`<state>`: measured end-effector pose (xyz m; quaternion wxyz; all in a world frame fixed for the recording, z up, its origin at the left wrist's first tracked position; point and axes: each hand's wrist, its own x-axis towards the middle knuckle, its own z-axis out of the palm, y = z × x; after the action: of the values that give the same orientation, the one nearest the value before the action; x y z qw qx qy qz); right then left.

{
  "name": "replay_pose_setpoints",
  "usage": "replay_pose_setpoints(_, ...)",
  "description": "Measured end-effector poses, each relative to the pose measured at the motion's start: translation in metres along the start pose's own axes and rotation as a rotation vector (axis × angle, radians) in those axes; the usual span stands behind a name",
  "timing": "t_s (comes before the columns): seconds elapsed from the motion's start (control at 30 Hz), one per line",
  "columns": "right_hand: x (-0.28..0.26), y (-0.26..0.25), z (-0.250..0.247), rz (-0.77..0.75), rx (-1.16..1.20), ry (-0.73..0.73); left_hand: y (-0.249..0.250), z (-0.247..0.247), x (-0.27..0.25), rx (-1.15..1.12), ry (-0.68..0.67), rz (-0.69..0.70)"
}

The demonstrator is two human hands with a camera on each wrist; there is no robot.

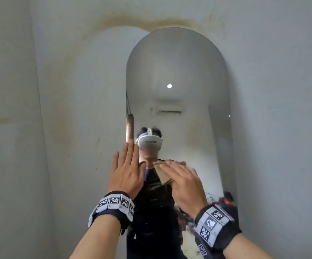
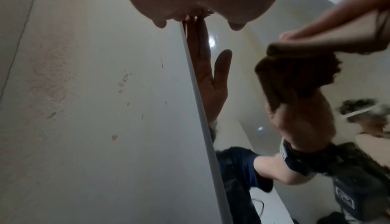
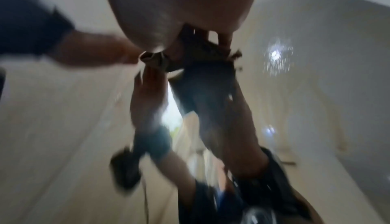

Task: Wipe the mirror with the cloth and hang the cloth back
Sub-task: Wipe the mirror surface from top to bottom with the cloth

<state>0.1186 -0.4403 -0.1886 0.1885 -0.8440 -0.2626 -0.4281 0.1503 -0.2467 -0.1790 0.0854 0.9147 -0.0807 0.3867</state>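
A tall arched mirror (image 1: pixel 179 71) hangs on the white wall. My right hand (image 1: pixel 181 180) lies flat on a folded tan cloth (image 1: pixel 163 174) and presses it against the glass, near the mirror's middle height. In the left wrist view the cloth (image 2: pixel 295 51) sits under the right hand's straight fingers (image 2: pixel 316 27). My left hand (image 1: pixel 127 165) is flat, fingers straight and together, against the mirror's left edge (image 2: pixel 200 111), holding nothing. The right wrist view is blurred; the cloth (image 3: pixel 200 57) shows bunched under the palm.
The stained white wall (image 1: pixel 67 128) runs left of the mirror, with a corner further left. The glass reflects a person with a headset, a ceiling light and an air conditioner. Dark objects and cables show in the reflection at the mirror's lower right (image 1: pixel 226 199).
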Motion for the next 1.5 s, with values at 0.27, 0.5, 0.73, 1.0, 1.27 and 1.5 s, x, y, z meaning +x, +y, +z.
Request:
replay_pose_setpoints(0.27, 0.164, -0.024, -0.046, 0.039, -0.033, 0.434, -0.023, 0.041, -0.072, 0.142, 0.026, 0.034)
replay_pose_setpoints(0.5, 0.135, -0.022, 0.036, -0.031, -0.334, 0.022, -0.036, 0.05, -0.079, 0.152, 0.109, 0.074)
replay_pose_setpoints(0.73, 0.009, -0.015, 0.067, -0.263, -0.212, -0.151, -0.028, 0.063, -0.1, 0.191, 0.059, 0.039)
replay_pose_setpoints(1.0, -0.062, -0.033, 0.034, -0.256, -0.099, -0.443, -0.019, 0.066, -0.123, 0.193, -0.025, 0.022)
replay_pose_setpoints(1.27, 0.069, -0.048, -0.02, -0.059, 0.05, 0.23, -0.007, 0.046, -0.121, 0.083, -0.019, 0.024)
replay_pose_setpoints(1.5, 0.086, -0.055, 0.048, -0.068, -0.265, -0.17, -0.013, 0.05, -0.12, 0.06, -0.005, 0.007)
